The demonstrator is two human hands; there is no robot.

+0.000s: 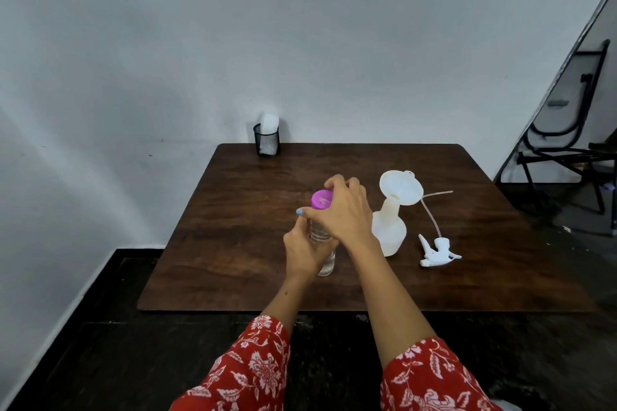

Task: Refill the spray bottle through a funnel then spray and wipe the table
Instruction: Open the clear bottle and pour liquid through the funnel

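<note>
Left hand wrapped around clear water bottle on table, right hand gripping its purple cap, funnel seated in spray bottle beside, trigger head lying apart

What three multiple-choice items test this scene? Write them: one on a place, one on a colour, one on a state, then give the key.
1. Where does the trigger sprayer head lie?
A. On the table, right of the spray bottle
B. Screwed onto the spray bottle
C. In the mesh cup

2. What colour is the water bottle's cap?
A. Blue
B. Purple
C. White

3. What sits in the spray bottle neck?
A. A cork
B. Nothing
C. A funnel

Key: 1 A, it lies on the table beside the bottle; 2 B, the cap under the right hand is purple; 3 C, the white funnel stands in the open neck.
</note>
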